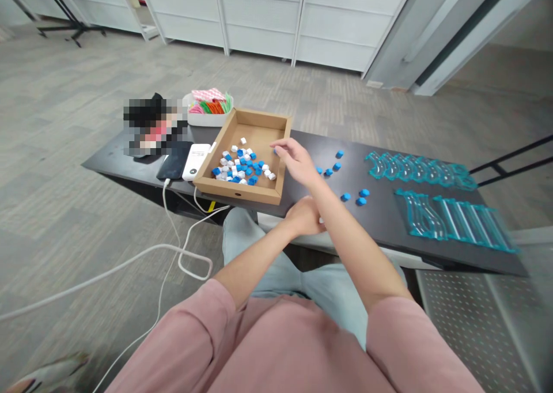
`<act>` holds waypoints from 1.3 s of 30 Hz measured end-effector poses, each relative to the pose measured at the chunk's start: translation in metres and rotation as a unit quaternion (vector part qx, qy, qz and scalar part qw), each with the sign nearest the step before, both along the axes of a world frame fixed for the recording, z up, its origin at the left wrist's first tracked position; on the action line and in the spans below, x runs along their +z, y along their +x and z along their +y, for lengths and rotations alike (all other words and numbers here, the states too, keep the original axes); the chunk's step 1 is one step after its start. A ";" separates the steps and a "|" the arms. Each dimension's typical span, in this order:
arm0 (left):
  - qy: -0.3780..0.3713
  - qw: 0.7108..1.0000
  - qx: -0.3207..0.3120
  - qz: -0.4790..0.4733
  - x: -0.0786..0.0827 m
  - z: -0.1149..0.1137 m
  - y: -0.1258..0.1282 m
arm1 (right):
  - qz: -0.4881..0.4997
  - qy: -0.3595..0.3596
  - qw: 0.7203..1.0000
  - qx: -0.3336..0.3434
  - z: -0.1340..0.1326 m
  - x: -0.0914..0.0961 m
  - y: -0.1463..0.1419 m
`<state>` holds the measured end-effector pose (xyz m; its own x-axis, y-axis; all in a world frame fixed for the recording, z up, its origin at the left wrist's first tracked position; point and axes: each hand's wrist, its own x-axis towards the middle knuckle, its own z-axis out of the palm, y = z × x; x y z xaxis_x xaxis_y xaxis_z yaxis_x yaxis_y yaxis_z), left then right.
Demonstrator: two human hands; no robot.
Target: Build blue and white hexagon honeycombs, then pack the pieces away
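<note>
A shallow cardboard box [237, 194] stands in front of me with many small white and blue faceted pieces [242, 165] heaped toward its near side. My right hand [294, 159] is over the box's right wall, and its fingertips pinch a small blue piece [275, 151]. Below it, at the table's front edge, my left hand [306, 215] is curled closed, partly covered by my right forearm. A bit of a white piece [321, 220] shows at its fingers. Several loose blue pieces [345, 197] lie on the table right of my hands.
Clear teal plastic parts [470, 223] lie in rows on the dark table [382, 223] at right. Left of the box are a white power bank [196, 161], a black phone [175, 159], and a white tub [203, 119] of colourful items. White cables [194, 254] hang off the front edge.
</note>
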<state>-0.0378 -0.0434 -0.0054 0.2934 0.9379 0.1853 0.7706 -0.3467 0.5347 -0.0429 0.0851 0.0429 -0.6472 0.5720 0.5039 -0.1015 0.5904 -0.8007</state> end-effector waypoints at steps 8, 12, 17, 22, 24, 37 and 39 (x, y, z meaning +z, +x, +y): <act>0.032 0.999 -0.006 -0.018 -0.005 -0.001 0.004 | -0.114 0.070 0.943 -0.305 0.021 -0.017 0.199; 0.046 0.999 -0.003 -0.014 -0.008 -0.001 0.005 | -0.240 0.082 0.895 -0.366 0.000 -0.048 0.247; 0.052 0.999 -0.002 0.011 -0.009 -0.002 0.005 | -0.396 0.109 0.854 -0.320 -0.017 -0.069 0.224; 0.049 0.999 0.002 0.021 -0.008 -0.003 0.006 | -0.426 0.145 0.843 -0.295 0.004 -0.064 0.172; 0.045 0.999 0.002 0.025 -0.007 -0.004 0.006 | -0.435 0.165 0.835 -0.294 0.015 -0.061 0.154; 0.037 0.996 0.007 0.077 -0.001 -0.004 0.010 | -0.395 0.183 0.879 -0.194 0.046 -0.055 0.106; 0.036 0.996 0.007 0.076 0.000 -0.004 0.010 | -0.385 0.195 0.879 -0.203 0.047 -0.057 0.106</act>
<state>-0.0279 -0.0476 -0.0056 0.3103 0.9278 0.2070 0.8461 -0.3688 0.3848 0.0633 0.1321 -0.0142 -0.6651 0.7151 0.2150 0.6635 0.6980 -0.2692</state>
